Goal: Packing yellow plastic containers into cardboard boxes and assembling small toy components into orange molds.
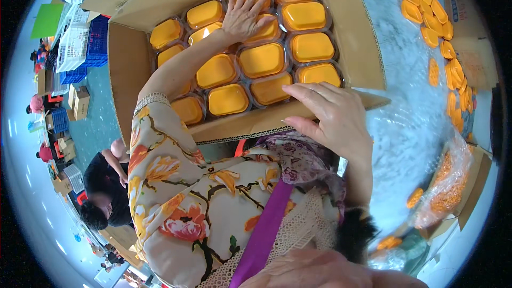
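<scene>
Pressing yellow lids w/ left hand, fingers spread; right hand fingers together on box edge.

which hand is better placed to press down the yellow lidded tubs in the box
Left, probably. The left hand already lies flat on the yellow lidded tubs deep inside the cardboard box. The right hand rests at the near box wall, its fingertips only reaching the nearest row.

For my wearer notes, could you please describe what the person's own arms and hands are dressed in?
Both hands, left hand and right hand, are bare: no gloves or rings show. The left arm is bare below a short floral sleeve with a lace-trimmed cuff; the right forearm is uncovered too.
</scene>
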A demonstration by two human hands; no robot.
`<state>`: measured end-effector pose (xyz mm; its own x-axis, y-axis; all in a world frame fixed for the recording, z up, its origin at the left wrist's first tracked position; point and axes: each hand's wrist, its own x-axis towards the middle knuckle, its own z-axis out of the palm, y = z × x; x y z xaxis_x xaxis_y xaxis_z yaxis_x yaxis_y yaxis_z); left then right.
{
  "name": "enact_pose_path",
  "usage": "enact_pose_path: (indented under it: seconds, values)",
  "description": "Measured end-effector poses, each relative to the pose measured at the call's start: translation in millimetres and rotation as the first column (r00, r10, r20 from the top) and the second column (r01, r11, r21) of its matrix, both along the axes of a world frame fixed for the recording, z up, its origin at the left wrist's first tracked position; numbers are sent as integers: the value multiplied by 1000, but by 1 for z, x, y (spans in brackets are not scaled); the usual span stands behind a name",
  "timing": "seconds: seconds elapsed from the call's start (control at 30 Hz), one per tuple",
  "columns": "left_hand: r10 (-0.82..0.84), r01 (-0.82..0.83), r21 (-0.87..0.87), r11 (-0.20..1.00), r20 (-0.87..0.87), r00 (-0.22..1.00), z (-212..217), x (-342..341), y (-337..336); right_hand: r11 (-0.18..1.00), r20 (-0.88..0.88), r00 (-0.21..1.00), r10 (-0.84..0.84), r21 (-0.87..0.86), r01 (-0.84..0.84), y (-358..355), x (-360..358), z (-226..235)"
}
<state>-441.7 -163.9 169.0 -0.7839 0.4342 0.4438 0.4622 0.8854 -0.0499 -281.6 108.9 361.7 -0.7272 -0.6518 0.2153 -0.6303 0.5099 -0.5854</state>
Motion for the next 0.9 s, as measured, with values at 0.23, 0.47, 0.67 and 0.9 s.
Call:
enact_pose_path:
  seconds: [0.23,0.47,0.67,0.9]
  values:
    - [10,-14,57,998,61,998,6,-6,-2,1000,-25,1000,-4,-1,4,1,-1,1]
    - [70,-75,29,997,149,986,36,5,19,990,-131,990,-54,-135,37,11,13,-2]
    - [-194,192,36,981,55,980,49,-22,66,968,-265,937,-229,-165,190,35,36,1]
    - [-275,273,-64,960,-17,961,24,-39,86,821,-232,803,-550,-329,467,68,90,-40]
